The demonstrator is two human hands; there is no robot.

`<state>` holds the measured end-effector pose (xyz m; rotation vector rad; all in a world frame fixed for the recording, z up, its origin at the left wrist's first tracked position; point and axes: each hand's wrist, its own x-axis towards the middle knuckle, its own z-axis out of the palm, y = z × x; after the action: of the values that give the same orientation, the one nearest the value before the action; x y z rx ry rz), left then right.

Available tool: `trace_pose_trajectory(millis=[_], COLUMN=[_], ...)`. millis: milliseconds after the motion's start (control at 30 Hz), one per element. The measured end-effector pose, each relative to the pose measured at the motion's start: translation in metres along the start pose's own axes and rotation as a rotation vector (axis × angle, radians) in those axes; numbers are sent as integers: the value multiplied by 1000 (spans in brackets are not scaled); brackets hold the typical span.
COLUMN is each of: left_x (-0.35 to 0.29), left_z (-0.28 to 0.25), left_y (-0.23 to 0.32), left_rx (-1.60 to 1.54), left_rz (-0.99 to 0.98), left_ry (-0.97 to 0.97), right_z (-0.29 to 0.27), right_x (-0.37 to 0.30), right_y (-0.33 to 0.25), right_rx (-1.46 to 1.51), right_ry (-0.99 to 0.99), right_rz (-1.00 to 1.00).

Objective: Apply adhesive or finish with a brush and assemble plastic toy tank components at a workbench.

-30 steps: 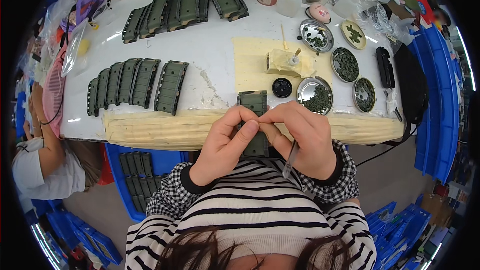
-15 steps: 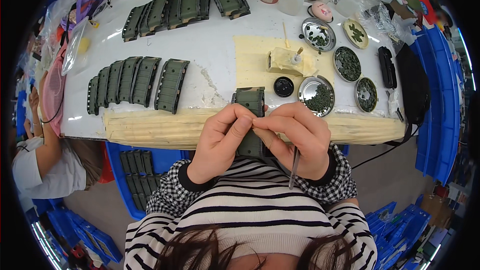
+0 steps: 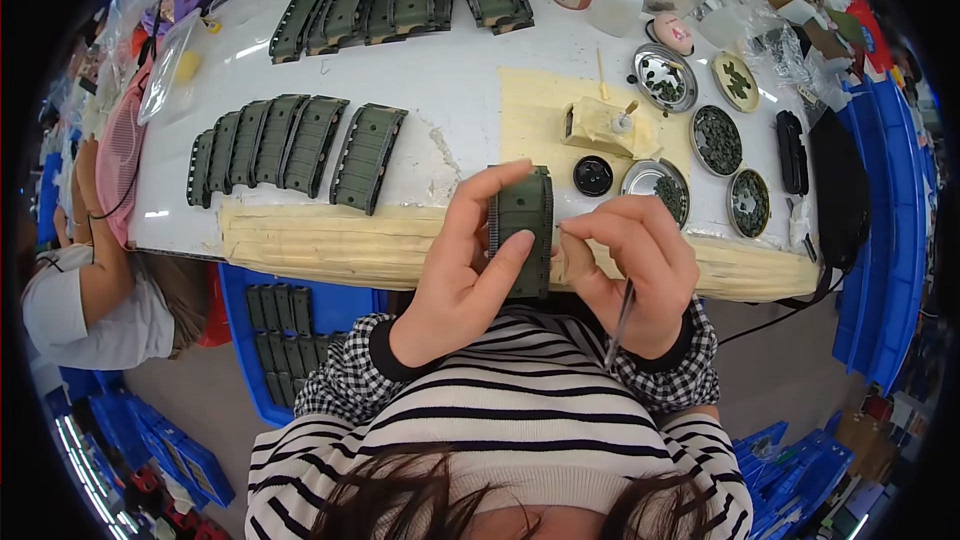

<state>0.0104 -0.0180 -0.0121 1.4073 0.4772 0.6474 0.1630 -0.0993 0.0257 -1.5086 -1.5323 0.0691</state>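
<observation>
"Largest first?"
"On my remote feed: white table (image 3: 435, 70). Left hand (image 3: 447, 288), nearer, grips the curved green piece (image 3: 523, 212) over its near edge; long axis points away from the wearer."
"Right hand (image 3: 652, 275)?"
"Just right of the piece, apart. Holds a slim tool (image 3: 620, 325); fingertips bunched, pinched contents: cannot tell."

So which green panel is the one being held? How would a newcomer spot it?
Find the big white table, then the pale yellow strip along its near edge. At about the middle of that strip, the person's left hand holds a dark green panel with toothed-looking long edges. Similar panels lie in two groups on the table, but this one is gripped in a hand.
</observation>
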Motion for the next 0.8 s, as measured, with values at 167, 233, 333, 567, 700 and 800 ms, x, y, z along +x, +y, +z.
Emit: trace_pose_trajectory(millis=[167,233,333,567,700,800], left_x=[-6,-8,-8,-9,-8,-9], left_z=[6,2,4,4,4,4], left_y=[-2,-1,1,6,5,6], left_rx=[120,240,342,514,625,649], left_rz=[66,79,144,174,259,262], left_ry=[55,-14,6,11,16,4], right_z=[0,4,6,5,5,3], right_x=[12,13,13,12,11,9], right_y=[4,10,15,11,8,7], right_rx=[-26,-25,-44,-107,-119,-110], right_ry=[-23,-14,-45,-86,-97,-132], right_rz=[-42,-77,-130,-117,-116,-110])
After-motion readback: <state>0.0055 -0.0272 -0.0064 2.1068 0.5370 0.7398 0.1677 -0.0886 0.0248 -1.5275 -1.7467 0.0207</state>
